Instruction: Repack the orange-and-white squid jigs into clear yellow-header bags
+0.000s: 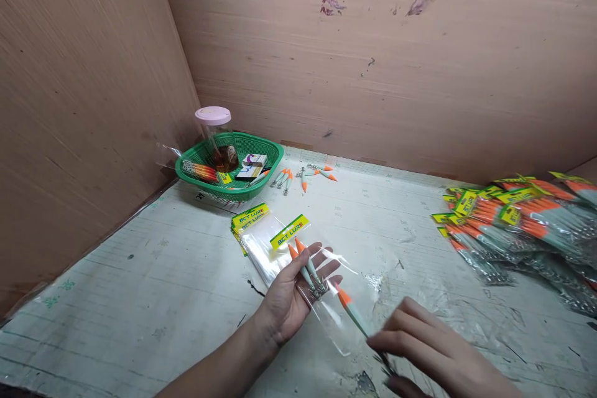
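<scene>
My left hand (pixel 293 292) lies palm up and holds a clear plastic bag (pixel 326 298) with a yellow-green header card (pixel 290 231). Two orange-tipped fishing lures (pixel 305 264) rest in the bag across my fingers. My right hand (pixel 422 345) pinches the hook end of a third orange and pale-green lure (pixel 352 311), whose tip lies at the bag's open mouth. A stack of flat unfilled bags (pixel 254 230) with the same header cards sits just beyond my left hand.
A green basket (pixel 261 188) at the back left holds a pink-lidded jar (pixel 215 137), small boxes and lures. Several loose lures (pixel 303 177) lie beside it. A heap of filled lure packs (pixel 517 224) fills the right side. Brown board walls enclose the worktop.
</scene>
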A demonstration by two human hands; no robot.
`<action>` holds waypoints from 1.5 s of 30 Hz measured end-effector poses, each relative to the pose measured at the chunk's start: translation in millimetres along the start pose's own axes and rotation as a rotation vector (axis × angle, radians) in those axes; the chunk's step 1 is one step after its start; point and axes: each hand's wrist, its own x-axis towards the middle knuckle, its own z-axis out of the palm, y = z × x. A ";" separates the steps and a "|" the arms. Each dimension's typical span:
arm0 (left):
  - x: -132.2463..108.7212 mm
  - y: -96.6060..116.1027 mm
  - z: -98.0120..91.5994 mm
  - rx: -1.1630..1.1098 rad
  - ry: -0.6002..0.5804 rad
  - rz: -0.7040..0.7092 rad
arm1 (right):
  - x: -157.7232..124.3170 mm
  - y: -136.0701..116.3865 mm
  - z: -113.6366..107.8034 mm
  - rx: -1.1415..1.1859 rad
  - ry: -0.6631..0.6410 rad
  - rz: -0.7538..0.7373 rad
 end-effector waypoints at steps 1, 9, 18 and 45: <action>-0.7 -0.7 0.8 0.014 0.001 -0.002 | 7.3 0.1 10.0 -0.076 0.055 -0.008; -3.5 -3.9 1.9 0.017 0.025 -0.004 | 16.2 7.2 53.9 -0.322 0.302 -0.052; -5.3 -11.6 0.9 0.024 -0.011 -0.015 | 22.3 4.6 67.8 -0.178 0.536 0.057; 4.6 -0.7 -3.4 0.006 0.060 0.021 | 231.8 185.1 89.1 -0.215 -0.066 0.734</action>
